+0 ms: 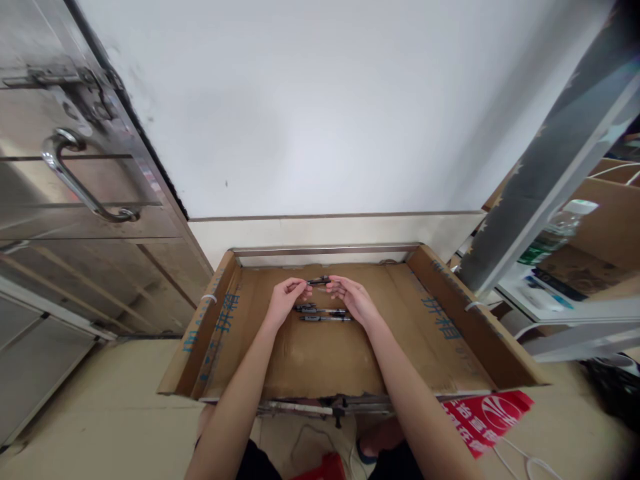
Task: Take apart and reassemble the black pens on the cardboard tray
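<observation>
Between my two hands a dark pen [318,281] is held level above the cardboard surface. My left hand [289,297] pinches its left end with thumb and fingers. At the other end, the fingertips of my right hand [350,294] close on it. Just below the hands, several more dark pens with clear barrels lie side by side on the cardboard, among them the nearest pen [326,319]. The right hand partly covers the right ends of these pens.
Cardboard [320,367] lines the tabletop, with raised flaps at left and right. A metal door with a handle [90,187] stands on the left, a white wall [320,113] behind. On the right, a shelf holds a plastic bottle [557,230]. A red printed sheet [487,420] hangs at the front right.
</observation>
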Motion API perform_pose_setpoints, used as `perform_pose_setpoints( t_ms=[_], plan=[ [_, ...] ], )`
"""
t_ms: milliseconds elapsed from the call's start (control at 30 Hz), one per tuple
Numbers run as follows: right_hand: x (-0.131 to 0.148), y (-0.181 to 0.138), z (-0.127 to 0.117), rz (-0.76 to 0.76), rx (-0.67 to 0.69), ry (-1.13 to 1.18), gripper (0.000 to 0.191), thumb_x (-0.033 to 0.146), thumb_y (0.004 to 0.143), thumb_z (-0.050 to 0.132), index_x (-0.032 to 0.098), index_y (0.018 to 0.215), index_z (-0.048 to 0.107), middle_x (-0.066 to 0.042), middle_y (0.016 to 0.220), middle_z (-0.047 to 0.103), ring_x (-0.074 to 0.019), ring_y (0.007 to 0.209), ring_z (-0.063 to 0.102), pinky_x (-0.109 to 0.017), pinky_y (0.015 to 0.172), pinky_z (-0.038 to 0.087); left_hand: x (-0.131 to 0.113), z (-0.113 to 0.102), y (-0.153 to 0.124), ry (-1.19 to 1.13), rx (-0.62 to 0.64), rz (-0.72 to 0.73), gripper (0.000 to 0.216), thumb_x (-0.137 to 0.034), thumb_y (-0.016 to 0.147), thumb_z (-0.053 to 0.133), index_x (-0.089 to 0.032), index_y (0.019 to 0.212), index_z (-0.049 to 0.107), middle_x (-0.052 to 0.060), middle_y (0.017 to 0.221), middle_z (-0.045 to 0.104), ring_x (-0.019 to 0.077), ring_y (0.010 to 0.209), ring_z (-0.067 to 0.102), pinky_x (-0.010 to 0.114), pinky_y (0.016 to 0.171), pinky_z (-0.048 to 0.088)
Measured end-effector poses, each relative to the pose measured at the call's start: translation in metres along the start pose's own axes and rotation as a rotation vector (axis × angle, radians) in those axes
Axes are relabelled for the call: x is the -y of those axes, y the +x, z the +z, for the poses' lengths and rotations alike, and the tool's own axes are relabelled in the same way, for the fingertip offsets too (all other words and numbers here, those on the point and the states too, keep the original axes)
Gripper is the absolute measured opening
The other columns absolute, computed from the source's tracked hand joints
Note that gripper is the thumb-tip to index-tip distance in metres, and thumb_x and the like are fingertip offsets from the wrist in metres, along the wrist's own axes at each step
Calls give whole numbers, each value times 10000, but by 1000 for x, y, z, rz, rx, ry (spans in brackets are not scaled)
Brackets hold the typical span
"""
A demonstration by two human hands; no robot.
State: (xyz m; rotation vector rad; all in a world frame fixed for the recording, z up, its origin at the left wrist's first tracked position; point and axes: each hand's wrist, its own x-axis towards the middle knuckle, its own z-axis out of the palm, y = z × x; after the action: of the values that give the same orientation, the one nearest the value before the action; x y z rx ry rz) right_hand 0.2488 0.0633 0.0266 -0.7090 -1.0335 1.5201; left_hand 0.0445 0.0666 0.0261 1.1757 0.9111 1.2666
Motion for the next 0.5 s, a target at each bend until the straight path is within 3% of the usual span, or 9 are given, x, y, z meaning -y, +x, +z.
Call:
perform_pose_setpoints(
  t_ms=[133,400,500],
  plan=[
    [0,2,-4,-15,-71,32,268,378,797,633,187,970,706,-75,881,722,-181,797,656,-296,706,478,-1,-1,1,99,-51,18,365,-433,739,666,-151,963,605,33,678,672,122,542,590,209,473,410],
    [-4,7,-12,-35,-126,100,268,381,763,660,188,944,703,-62,844,717,-169,739,644,-282,651,475,-1,-1,-6,447,68,137,264,-413,792,591,-176,699,663,24,580,654,147,542,579,246,586,431],
    [-3,7,-12,-37,-131,85,275,390,764,654,187,945,699,-62,841,713,-168,731,640,-283,649,472,1,-2,-6,558,50,206,256,-380,806,571,-186,670,667,17,587,654,147,555,574,243,598,416]
  ],
)
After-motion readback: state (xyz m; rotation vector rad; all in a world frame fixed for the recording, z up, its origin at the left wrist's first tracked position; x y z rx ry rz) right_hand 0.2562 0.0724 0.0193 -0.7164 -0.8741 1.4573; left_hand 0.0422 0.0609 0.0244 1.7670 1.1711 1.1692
